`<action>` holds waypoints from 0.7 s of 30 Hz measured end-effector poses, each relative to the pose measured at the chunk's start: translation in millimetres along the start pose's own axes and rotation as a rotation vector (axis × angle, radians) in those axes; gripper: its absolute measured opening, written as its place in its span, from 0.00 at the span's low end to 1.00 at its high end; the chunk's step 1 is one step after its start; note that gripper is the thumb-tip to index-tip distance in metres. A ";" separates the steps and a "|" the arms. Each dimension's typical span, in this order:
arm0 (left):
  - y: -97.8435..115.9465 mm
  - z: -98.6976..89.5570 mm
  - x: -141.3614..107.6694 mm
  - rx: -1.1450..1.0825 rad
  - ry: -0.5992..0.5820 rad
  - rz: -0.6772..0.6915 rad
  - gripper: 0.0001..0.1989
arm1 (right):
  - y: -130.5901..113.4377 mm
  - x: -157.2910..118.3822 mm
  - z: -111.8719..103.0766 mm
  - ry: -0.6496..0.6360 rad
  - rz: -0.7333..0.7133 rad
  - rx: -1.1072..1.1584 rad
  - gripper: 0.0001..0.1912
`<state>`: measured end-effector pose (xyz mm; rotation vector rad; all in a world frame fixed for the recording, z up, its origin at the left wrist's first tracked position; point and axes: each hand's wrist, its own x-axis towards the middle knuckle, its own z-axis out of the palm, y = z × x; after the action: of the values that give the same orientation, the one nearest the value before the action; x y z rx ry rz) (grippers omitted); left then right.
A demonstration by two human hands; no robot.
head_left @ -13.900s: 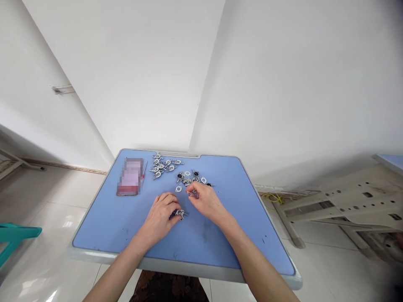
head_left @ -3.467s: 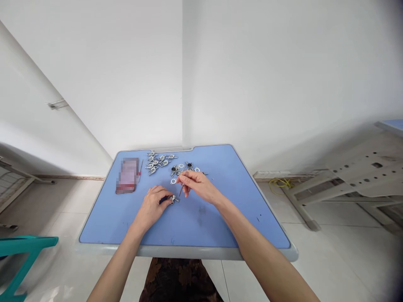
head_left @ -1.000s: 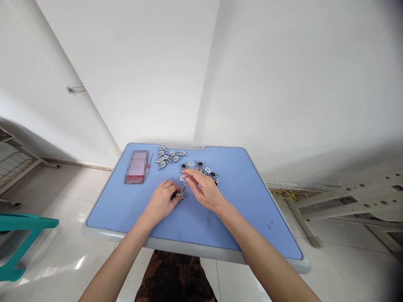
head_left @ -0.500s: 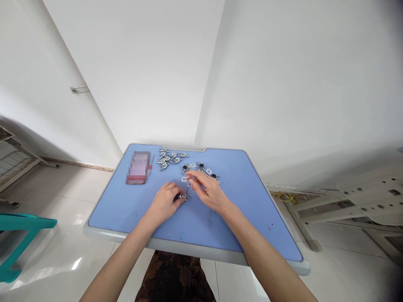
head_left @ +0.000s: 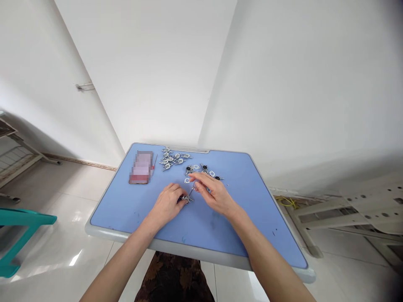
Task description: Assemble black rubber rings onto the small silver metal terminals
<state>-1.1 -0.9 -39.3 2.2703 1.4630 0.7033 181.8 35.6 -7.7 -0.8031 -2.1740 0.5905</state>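
Note:
My left hand point(head_left: 166, 204) is curled around a small metal fitting point(head_left: 186, 198), which shows just past its fingertips. My right hand point(head_left: 214, 196) pinches a thin metal pin point(head_left: 191, 192) between thumb and fingers. The pin slants down to the fitting, and its tip seems to meet it. Just beyond my right fingers lies a loose group of silver fittings with black round parts point(head_left: 201, 172). A second heap of silver fittings point(head_left: 173, 159) sits further back, near the far edge of the blue tabletop point(head_left: 126, 209).
A flat rectangular item point(head_left: 141, 167), blurred out, lies at the back left of the table, with a thin red-marked tool point(head_left: 153, 162) beside it. The table's grey rim point(head_left: 201, 259) runs in front of me. A teal stool point(head_left: 22, 222) and a beige frame point(head_left: 355, 214) stand on the floor.
My right hand has come closer to my left, and the pin now slants down to the fitting. The whole scene has shifted slightly right in view.

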 end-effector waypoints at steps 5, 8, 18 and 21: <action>1.3 -1.7 -0.6 0.003 -0.001 -0.003 0.06 | 3.2 -0.2 8.2 0.104 0.004 -0.021 0.12; 2.1 -2.4 -0.6 -0.001 0.002 -0.003 0.05 | 1.2 0.3 9.0 0.080 -0.018 -0.078 0.12; 1.3 -1.8 -1.0 -0.010 0.003 0.006 0.05 | 3.2 0.0 10.6 0.099 0.017 -0.023 0.09; 0.8 -1.4 -0.9 -0.009 0.007 0.003 0.05 | 4.1 -0.5 12.0 0.084 0.014 -0.015 0.09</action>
<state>-1.7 -1.9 -37.8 2.2655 1.4570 0.7181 174.4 36.2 -17.9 -0.8370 -2.1000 0.5384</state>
